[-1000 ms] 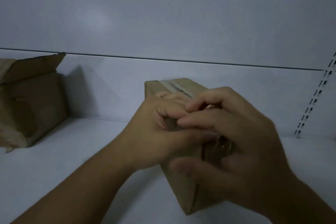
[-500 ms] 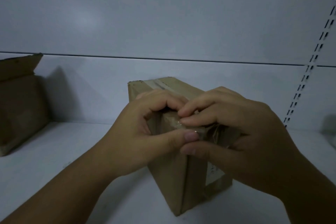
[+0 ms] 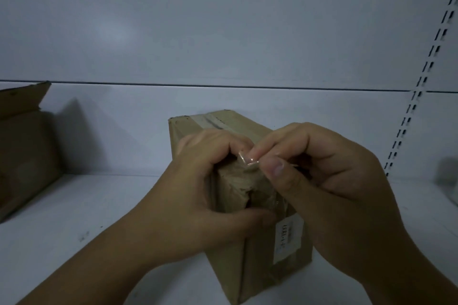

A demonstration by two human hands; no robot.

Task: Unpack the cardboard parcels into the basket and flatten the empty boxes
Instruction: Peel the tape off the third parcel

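A taped brown cardboard parcel (image 3: 255, 257) stands on the white shelf, its near end towards me, a white label on its right side. My left hand (image 3: 198, 200) grips the parcel's near top corner, thumb pressed across the front face. My right hand (image 3: 329, 181) pinches a lifted end of clear tape (image 3: 247, 160) between thumb and forefinger at the parcel's top edge. The cardboard under the tape is crumpled and slightly torn. No basket is in view.
An opened cardboard box (image 3: 22, 146) with a raised flap sits at the far left of the shelf (image 3: 81, 208). A slotted upright (image 3: 421, 77) runs up the back wall at right. A dim pale object (image 3: 447, 178) shows at the right edge.
The parcel's near end has come into fuller view. My right hand has lifted a strip of tape off the top edge, and my left thumb has slid down the front face.
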